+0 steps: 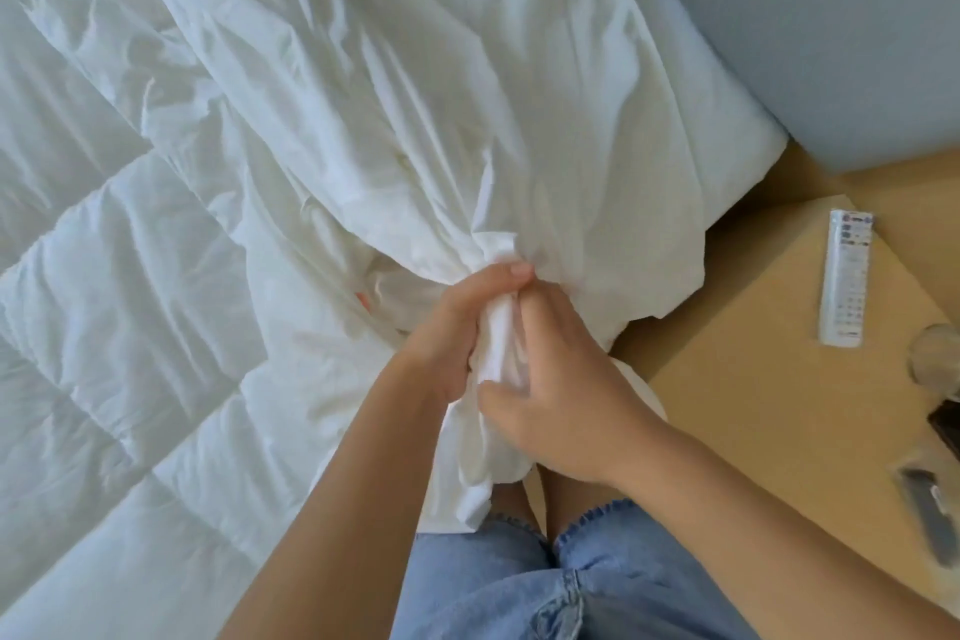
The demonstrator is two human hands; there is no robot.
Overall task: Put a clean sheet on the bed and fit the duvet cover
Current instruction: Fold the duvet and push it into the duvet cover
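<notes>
Here, hands (457, 327) (566, 382) grip duvet cover (415, 94) — corner perhaps, bedside

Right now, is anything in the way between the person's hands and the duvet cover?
Nothing visible. The left hand and the right hand both grip a bunched corner of the white duvet cover at the bed's edge. The remote and glass sit apart on the bedside table, clear of the fabric.

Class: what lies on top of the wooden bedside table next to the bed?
A white remote control, a clear glass and dark items cut off at the frame edge. The right forearm hides the near part of the bedside table.
</notes>
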